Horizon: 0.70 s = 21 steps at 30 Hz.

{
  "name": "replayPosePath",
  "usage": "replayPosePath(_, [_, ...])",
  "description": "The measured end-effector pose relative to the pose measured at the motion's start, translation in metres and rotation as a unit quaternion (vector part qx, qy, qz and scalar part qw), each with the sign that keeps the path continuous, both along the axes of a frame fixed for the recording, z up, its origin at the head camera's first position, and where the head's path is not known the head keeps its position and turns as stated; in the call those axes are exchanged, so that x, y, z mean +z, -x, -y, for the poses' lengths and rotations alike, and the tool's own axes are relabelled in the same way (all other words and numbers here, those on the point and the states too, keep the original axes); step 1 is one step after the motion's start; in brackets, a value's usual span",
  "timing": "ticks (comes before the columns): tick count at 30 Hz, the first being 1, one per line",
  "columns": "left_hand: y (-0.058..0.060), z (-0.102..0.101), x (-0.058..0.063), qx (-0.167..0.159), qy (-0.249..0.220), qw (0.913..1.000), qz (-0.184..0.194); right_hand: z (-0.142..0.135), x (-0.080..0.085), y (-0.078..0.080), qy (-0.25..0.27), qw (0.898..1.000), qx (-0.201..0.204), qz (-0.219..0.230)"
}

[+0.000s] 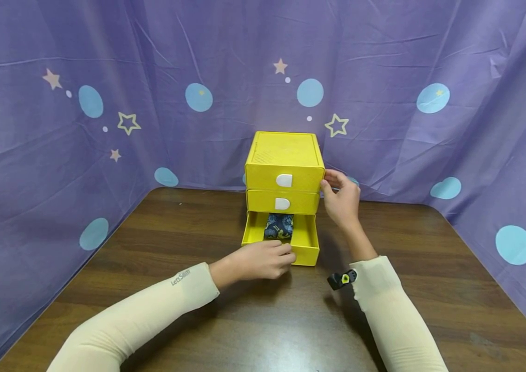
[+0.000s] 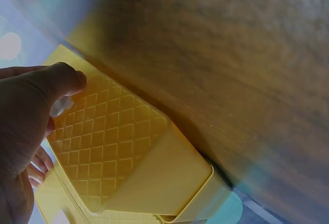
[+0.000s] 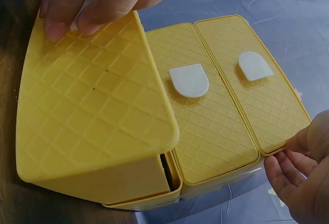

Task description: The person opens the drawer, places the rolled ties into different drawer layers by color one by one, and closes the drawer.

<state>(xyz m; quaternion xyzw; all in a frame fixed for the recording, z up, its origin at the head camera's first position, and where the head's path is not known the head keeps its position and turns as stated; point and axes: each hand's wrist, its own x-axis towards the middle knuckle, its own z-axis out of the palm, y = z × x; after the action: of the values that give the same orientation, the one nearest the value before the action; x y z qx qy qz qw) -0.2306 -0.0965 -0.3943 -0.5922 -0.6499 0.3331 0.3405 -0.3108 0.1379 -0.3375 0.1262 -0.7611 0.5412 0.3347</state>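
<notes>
A yellow three-drawer cabinet stands on the table, its bottom drawer pulled out. Inside that drawer lies a dark blue patterned cloth item with yellow marks. My left hand is at the front of the drawer, thumb and fingers pinching its white handle, which they mostly cover. At the cabinet's upper right edge, my right hand grips the corner, thumb by the front and fingers along the side. The top and middle drawers are closed, each with a white tab handle.
Brown wooden table surrounds the cabinet. Close behind hangs a purple curtain with stars and blue dots, also along both sides. A black strap sits at the right sleeve's cuff.
</notes>
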Motion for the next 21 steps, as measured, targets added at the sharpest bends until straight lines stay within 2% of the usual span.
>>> replayPosePath(7, [0.003,0.001,0.001,0.001,-0.007,1.0000,0.000,0.000,-0.001,0.001,-0.002,1.000,-0.002,-0.003])
replayPosePath(14, [0.007,0.003,0.000,0.009,-0.004,0.9998,0.016,0.000,-0.001,0.001,-0.007,1.000,-0.005,-0.002])
replayPosePath(21, [0.011,0.002,-0.002,0.007,-0.008,0.9999,0.008,-0.001,-0.002,0.002,-0.011,1.000,-0.009,-0.008])
